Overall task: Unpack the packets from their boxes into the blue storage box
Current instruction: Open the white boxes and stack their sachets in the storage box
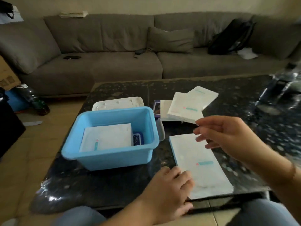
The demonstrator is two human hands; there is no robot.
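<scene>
Grey sofa (114, 62) behind; white lid (117, 102) beyond blue storage box (114, 157).

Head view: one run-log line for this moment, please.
left hand on near box | right hand open above it | one packet in blue bin | two boxes behind

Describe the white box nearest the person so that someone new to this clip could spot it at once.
On the dark speckled table, look right of the blue storage box, at the near edge. The nearest white box lies flat there alone, the left hand touching its near corner. Unlike the stacked white boxes farther back, it touches no other box.
</scene>
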